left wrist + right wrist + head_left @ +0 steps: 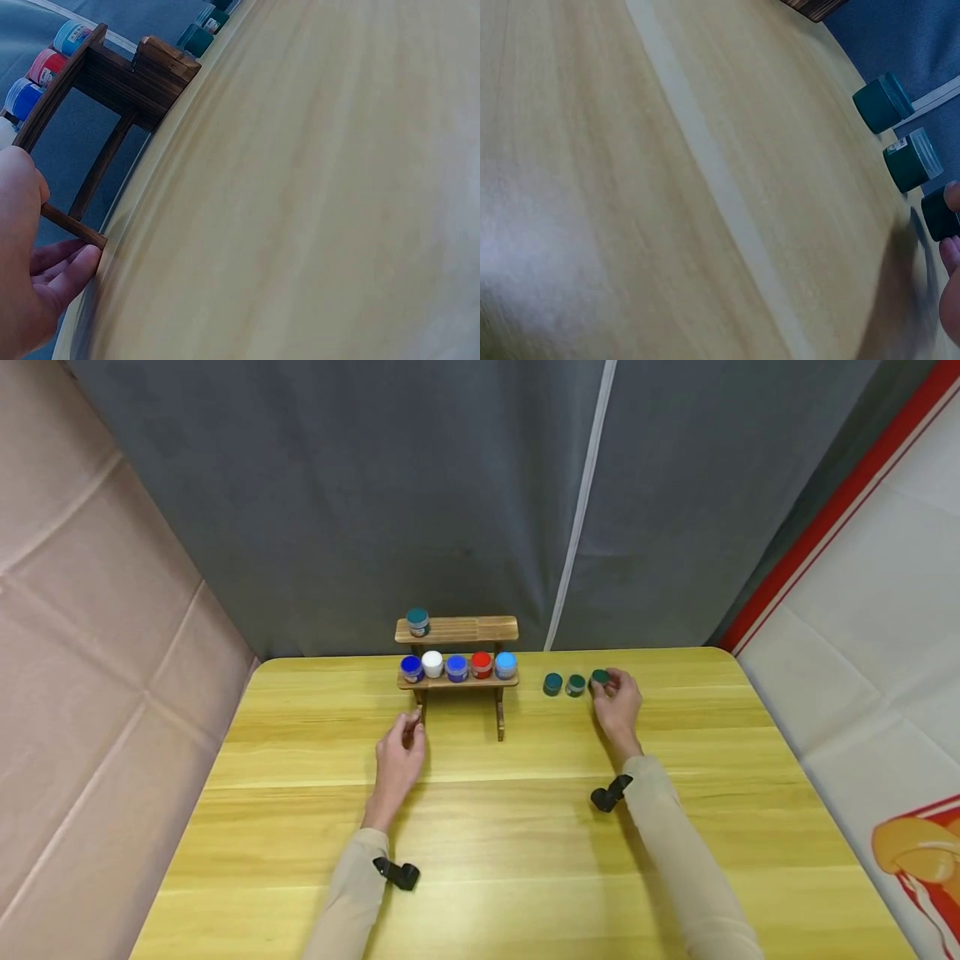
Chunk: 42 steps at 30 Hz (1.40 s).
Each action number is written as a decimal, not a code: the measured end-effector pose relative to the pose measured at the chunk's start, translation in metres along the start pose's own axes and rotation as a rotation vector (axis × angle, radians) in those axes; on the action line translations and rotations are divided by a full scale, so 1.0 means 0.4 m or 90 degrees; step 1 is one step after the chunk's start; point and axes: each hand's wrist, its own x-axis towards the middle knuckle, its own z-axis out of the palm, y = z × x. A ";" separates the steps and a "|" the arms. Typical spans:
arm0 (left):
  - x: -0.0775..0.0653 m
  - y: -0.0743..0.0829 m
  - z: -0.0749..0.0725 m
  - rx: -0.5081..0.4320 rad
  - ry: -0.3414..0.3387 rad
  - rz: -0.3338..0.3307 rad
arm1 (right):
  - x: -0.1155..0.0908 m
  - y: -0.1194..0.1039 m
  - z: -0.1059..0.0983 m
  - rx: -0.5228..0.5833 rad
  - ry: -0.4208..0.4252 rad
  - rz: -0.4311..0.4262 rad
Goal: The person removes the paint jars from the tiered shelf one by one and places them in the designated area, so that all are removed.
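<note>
A two-tier wooden rack (457,683) stands at the back of the table. My left hand (400,758) grips the foot of its left leg, thumb and fingers on either side of the wood (73,225). Over to the right, my right hand (618,706) pinches a dark green paint jar (600,677) between thumb and fingers. Two more green jars, one in the middle (576,685) and one on the left (552,684), stand in line beside it. In the right wrist view the held jar (939,214) is partly cut off by the frame edge.
On the lower tier sit several paint jars, among them a white one (432,664) and a red one (482,665). A teal jar (417,622) is at the upper tier's left end. A grey curtain (360,510) hangs behind the wooden table (480,843).
</note>
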 end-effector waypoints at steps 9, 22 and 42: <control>0.001 -0.001 0.002 -0.001 0.005 0.004 | -0.007 0.015 0.006 -0.001 0.006 -0.005; 0.003 0.003 0.002 -0.001 0.007 0.003 | 0.019 -0.025 -0.009 0.020 0.047 -0.044; 0.003 -0.002 0.002 0.003 0.017 0.024 | 0.062 -0.150 -0.001 0.054 0.035 -0.110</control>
